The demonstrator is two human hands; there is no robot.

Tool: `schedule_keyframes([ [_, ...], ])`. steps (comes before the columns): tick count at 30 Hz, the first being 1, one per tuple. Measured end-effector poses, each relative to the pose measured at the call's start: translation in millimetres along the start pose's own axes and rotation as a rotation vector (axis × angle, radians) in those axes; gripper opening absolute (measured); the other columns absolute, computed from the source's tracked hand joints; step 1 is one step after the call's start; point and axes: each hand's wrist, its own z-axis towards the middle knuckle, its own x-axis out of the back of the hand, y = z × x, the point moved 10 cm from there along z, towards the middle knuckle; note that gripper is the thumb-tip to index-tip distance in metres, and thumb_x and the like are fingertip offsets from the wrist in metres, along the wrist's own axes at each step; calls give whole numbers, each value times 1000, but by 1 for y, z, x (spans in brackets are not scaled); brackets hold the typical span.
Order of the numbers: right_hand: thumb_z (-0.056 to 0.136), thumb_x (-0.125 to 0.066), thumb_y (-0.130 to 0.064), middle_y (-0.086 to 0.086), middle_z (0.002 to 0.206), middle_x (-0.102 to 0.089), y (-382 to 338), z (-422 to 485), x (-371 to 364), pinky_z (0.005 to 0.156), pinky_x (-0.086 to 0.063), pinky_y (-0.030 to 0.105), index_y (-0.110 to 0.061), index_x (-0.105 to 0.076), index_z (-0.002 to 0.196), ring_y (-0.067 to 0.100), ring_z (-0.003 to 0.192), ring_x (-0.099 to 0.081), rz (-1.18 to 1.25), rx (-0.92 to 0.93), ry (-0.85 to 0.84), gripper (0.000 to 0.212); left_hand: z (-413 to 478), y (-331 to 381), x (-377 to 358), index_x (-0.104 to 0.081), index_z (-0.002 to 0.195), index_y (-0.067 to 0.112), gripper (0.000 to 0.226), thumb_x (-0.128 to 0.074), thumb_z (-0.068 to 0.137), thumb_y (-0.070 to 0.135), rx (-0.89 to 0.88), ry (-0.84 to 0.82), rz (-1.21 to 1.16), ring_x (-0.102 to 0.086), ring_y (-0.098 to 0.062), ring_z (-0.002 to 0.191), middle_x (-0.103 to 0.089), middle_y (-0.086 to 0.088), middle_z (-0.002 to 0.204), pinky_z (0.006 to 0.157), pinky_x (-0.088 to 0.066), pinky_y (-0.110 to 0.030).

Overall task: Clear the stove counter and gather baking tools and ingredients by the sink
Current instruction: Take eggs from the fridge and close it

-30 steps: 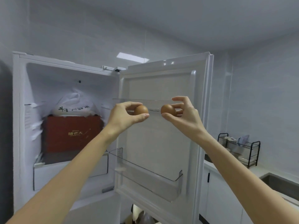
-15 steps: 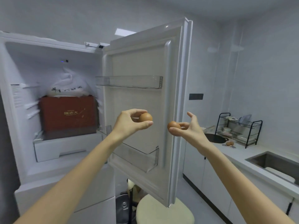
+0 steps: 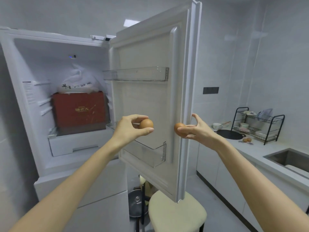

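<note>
My left hand (image 3: 132, 128) pinches a brown egg (image 3: 146, 123) between thumb and fingers in front of the open fridge door (image 3: 150, 101). A second brown egg (image 3: 179, 128) sits in my right hand (image 3: 197, 131), held by thumb and fingers, with the index finger up against the door's outer edge. Both eggs hang at the same height, between the door's upper shelf (image 3: 135, 74) and lower shelf (image 3: 150, 154). Far right, two more eggs (image 3: 247, 140) lie on the counter (image 3: 260, 149) beside a black pan (image 3: 229, 134).
The fridge (image 3: 55, 156) stands open with a red box (image 3: 80, 111) and a white bag (image 3: 78, 82) inside. A cream stool (image 3: 177, 213) and a lidded pot (image 3: 136, 203) sit below the door. A black dish rack (image 3: 257, 124) and the sink (image 3: 289, 158) are at the right.
Both hands with their eggs have come down from the door's upper shelf to mid-door height. The view has swung right, bringing the counter and sink into sight.
</note>
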Motion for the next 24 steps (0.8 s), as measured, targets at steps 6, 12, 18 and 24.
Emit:
schedule_keyframes([
  [6,78,-75,-8,14,108,-70,0,-22,-27,83,-55,35,-33,-11,149,26,96,-69,-24,10,-121,99,-21,-7,28,-70,107,24,44,-85,66,27,14,67,29,-67,-3,86,-71,6,102,81,-50,-20],
  [12,76,-76,-10,17,117,-60,-3,-45,-82,93,-53,39,-34,-35,138,30,107,-63,-95,38,-294,78,-53,-13,65,-70,109,21,47,-86,65,27,26,144,47,-67,-3,88,-71,6,101,83,-50,-17],
  [18,77,-77,-17,17,118,-64,-15,-53,-163,90,-54,34,-40,-33,139,30,106,-64,-115,117,-525,79,-88,-23,118,-68,113,20,49,-84,67,26,64,228,73,-64,2,92,-70,6,102,77,-46,-7],
  [24,82,-72,-10,13,118,-66,-26,-40,-235,89,-54,30,-35,-40,142,27,105,-65,-89,161,-645,72,-118,-44,177,-68,113,19,50,-84,66,23,116,318,92,-64,5,87,-70,6,103,69,-45,-1],
])
